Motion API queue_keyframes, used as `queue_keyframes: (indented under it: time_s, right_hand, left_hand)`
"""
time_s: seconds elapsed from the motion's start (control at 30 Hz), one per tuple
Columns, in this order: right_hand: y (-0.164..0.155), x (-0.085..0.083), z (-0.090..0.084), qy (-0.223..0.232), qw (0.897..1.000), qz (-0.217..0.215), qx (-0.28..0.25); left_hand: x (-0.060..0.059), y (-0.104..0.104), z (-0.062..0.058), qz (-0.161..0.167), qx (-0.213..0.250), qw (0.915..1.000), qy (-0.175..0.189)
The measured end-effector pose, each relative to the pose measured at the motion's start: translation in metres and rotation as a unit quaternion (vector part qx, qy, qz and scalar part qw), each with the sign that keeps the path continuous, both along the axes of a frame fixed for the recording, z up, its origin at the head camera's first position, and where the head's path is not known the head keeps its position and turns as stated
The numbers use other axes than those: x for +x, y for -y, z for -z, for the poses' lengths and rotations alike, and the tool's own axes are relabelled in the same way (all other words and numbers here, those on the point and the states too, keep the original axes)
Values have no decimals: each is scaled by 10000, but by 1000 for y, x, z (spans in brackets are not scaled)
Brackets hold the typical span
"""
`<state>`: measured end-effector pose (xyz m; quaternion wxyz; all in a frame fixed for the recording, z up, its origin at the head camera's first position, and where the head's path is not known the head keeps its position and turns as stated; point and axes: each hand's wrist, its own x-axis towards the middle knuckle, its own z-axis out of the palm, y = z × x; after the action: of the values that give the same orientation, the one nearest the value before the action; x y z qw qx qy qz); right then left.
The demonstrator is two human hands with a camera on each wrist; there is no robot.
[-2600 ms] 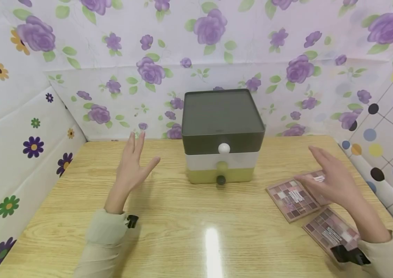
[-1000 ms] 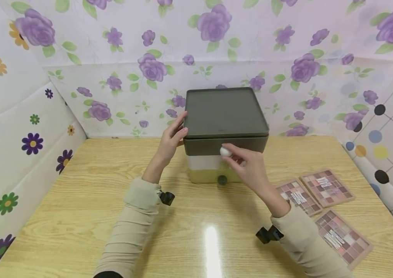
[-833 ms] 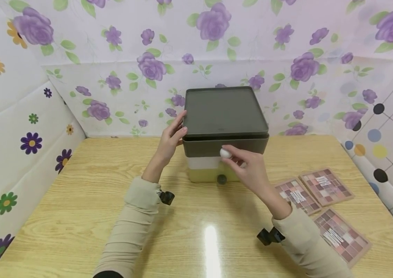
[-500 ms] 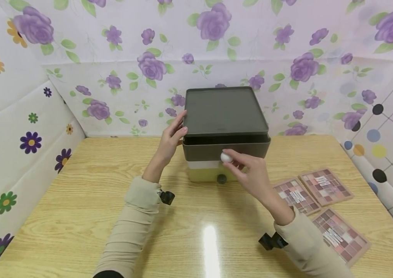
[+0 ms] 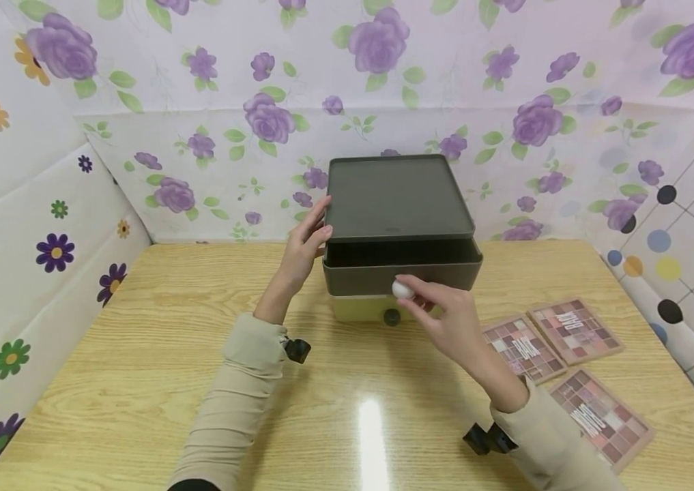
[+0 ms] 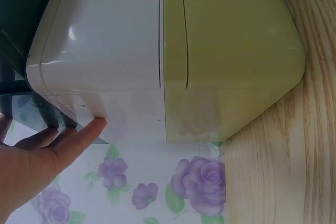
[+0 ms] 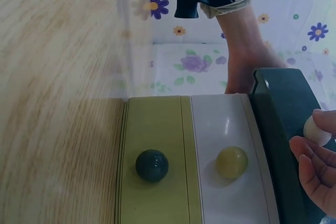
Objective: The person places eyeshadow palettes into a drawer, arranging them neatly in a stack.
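Observation:
A three-tier drawer box point(image 5: 397, 198) stands at the back middle of the wooden table point(image 5: 138, 354). Its dark grey top drawer point(image 5: 365, 278) is pulled partly out, showing a dark gap. My right hand point(image 5: 423, 296) pinches that drawer's white knob point(image 5: 402, 290); in the right wrist view the white knob point(image 7: 315, 130) sits between my fingertips point(image 7: 312, 169). My left hand point(image 5: 312, 232) rests with straight fingers against the box's left side. In the left wrist view my left hand point(image 6: 47, 150) touches the corner of the white tier point(image 6: 100, 51).
Three eyeshadow palettes lie at the right: one point(image 5: 525, 349), one point(image 5: 572, 331), one nearer me point(image 5: 600, 416). The white middle drawer has a yellow knob point(image 7: 232, 162); the yellow-green bottom drawer has a dark knob point(image 7: 151, 165). Flowered padded walls close in the table's left, back and right.
Both hands came down from the air onto the box. The right hand took the white knob and has drawn the top drawer out towards me.

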<state>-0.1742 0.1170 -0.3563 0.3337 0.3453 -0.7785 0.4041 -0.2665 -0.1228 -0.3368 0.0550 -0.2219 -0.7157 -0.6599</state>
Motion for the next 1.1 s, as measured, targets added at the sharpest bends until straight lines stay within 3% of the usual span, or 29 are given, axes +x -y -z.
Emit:
queue_keyframes:
  time_s: [0.37, 0.87, 0.97, 1.1]
  right_hand:
    - [-1, 13, -2, -91, 9997, -219, 16]
    - [-5, 28, 1, 184, 9991, -386, 21]
    - [-6, 30, 1, 186, 9990, -403, 53]
    - [-7, 35, 1, 199, 9990, -388, 74]
  left_hand:
    - [1, -2, 1, -46, -25, 9999, -152]
    - [1, -2, 3, -70, -178, 9996, -230]
    - [4, -3, -1, -52, -178, 9997, -171]
    - [17, -6, -14, -81, -207, 9997, -130]
